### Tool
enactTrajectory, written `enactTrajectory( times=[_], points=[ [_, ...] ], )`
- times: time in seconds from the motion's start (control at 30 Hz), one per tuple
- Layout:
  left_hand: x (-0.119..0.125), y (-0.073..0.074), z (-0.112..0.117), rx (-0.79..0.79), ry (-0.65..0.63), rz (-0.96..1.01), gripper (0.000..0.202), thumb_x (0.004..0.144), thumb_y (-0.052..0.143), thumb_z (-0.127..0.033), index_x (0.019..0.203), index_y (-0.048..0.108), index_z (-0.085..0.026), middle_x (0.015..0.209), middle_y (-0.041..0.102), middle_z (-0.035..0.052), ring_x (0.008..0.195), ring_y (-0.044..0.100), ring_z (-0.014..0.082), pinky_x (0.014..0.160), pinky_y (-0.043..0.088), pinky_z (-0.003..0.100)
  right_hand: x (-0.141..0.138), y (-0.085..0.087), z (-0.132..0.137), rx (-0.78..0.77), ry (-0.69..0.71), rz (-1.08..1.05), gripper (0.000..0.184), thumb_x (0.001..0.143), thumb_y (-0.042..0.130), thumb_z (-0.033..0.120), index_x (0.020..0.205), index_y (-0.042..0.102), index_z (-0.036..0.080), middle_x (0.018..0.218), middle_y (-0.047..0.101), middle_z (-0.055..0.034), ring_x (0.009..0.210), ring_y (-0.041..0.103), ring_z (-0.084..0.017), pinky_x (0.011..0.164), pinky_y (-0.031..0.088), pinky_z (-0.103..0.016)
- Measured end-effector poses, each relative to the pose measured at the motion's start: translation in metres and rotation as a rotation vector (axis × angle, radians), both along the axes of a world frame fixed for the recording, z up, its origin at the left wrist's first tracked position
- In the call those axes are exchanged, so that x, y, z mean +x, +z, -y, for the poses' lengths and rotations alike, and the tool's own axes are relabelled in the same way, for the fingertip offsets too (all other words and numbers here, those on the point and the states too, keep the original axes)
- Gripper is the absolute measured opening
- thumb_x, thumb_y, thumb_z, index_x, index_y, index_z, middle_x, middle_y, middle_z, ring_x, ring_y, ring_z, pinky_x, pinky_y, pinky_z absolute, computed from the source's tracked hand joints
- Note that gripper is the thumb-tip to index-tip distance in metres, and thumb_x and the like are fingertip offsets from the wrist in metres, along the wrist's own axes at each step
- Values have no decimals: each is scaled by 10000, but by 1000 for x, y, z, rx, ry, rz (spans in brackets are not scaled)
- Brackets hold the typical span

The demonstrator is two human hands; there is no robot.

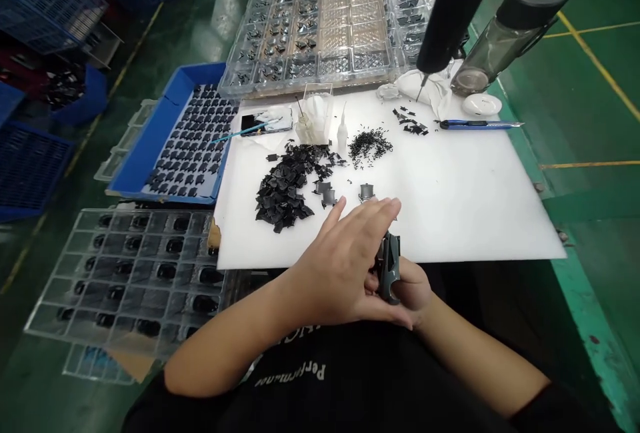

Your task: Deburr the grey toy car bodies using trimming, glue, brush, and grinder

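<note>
This big white plastic board (465,220) is taking up most of the bench, with clear plastic trays (305,26) lying just past its far edge. Another clear tray (125,273) is sitting off to the left, and a blue tray (175,96) is holding rows of small black parts. On the board, a messy pile of black plastic pieces (285,186) is sitting near a smaller heap of tiny black scraps (370,146). A blue utility knife (480,124) is lying toward the back right, and a white squeeze bottle (342,130) is standing near the scraps.

The person is working right at the board's near edge. Their left hand (340,266) is arching over with the fingers straight and slightly spread, though I can't tell if it's actually gripping anything. Their right hand (415,290) is curled up, pinching a dark grey plastic piece (389,266) that's standing between both hands. It looks light, stiff and matte, maybe fragile at the thin edges, so I'd hold it by the thicker body.
</note>
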State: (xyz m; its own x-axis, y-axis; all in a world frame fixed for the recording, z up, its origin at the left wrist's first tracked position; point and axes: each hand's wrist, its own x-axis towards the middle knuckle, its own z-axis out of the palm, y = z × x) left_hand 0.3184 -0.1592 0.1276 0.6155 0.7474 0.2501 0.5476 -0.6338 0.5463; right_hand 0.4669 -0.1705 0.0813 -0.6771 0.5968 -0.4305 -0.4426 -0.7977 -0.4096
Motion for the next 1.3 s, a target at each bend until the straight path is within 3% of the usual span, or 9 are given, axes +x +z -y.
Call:
enactTrajectory(
  times=[0.37,0.53,0.63,0.7,0.83,0.93,1.1,1.3],
  points=[
    [11,9,2,-71,78,59,1277,588,765,-666,1525,54,-168,1515,358,212,1396,377,361,1119,406,530,0,-11,3,33,17,46,312,637,629,503,632,445,251,524,347,40,468,286,-127,468,380,-259],
    [-2,11,-2,-91,28,58,1288,615,787,-610,1535,-18,-204,1541,303,200,1422,326,369,1149,360,565,-6,6,-2,31,-31,33,229,629,693,374,635,522,221,534,368,47,489,326,-112,487,369,-219],
    [-18,2,-5,-57,-54,84,1283,609,814,-565,1536,5,-204,1509,333,209,1423,326,352,1167,358,520,-8,17,-4,60,-9,59,151,663,740,263,685,614,182,637,541,0,602,506,-130,585,437,-233],
    [-27,-10,-5,65,-44,172,1264,585,815,-587,1528,83,-173,1432,394,234,1370,403,355,1138,406,498,-9,20,-3,91,20,89,142,732,750,266,764,663,159,756,631,-38,697,578,-149,655,465,-250],
    [-34,-38,-2,383,106,415,1211,579,819,-595,1504,184,-138,1337,397,225,1294,478,364,1069,471,502,-16,19,7,124,-28,136,201,829,723,343,817,677,148,766,644,-31,706,569,-127,677,455,-227],
    [-34,-52,3,492,191,421,1227,575,825,-599,1512,174,-148,1338,376,207,1298,468,360,1053,476,514,-24,19,14,119,-123,184,196,834,714,344,824,677,153,756,641,-20,722,560,-121,684,452,-209],
    [-32,-56,11,568,233,352,1238,572,802,-643,1511,176,-133,1324,403,186,1253,501,337,1029,488,550,-29,22,17,48,-199,218,152,836,666,327,817,637,179,676,646,-7,645,581,-141,614,479,-234],
    [-30,-58,22,570,266,300,1211,600,793,-634,1511,174,-131,1351,410,204,1258,495,342,997,513,548,-26,18,16,203,-168,393,181,896,541,300,772,602,184,545,607,13,536,551,-133,553,463,-241]
  ],
)
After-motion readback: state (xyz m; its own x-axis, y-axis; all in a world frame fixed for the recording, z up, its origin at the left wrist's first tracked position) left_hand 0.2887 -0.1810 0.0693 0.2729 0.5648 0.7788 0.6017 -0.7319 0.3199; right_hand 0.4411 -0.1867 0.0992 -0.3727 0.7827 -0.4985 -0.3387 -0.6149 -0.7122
